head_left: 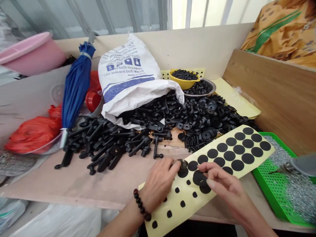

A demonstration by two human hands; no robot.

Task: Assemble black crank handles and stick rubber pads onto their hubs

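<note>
A yellow backing sheet [172, 215] with rows of round black stickers [239, 149] lies slanted across the front of the table. Over its middle, my right hand [223, 182] pinches one round black sticker [198, 178] between thumb and fingers, above the sheet. My left hand [160, 179], with a dark bead bracelet [141, 204] on the wrist, rests at the sheet's left edge. Its fingers are closed on a small round dark part [183, 165]; the far side of the grip is hidden. Small black dots remain on the sheet's near end.
Black crank handles [103, 141] and round black parts [209, 112] lie heaped behind, spilling from a white sack [128, 72]. A yellow bowl [189, 84] stands at the back. To the right are a green tray [271, 192] of metal pieces and a wooden board [276, 98]. A blue umbrella [76, 89] leans left.
</note>
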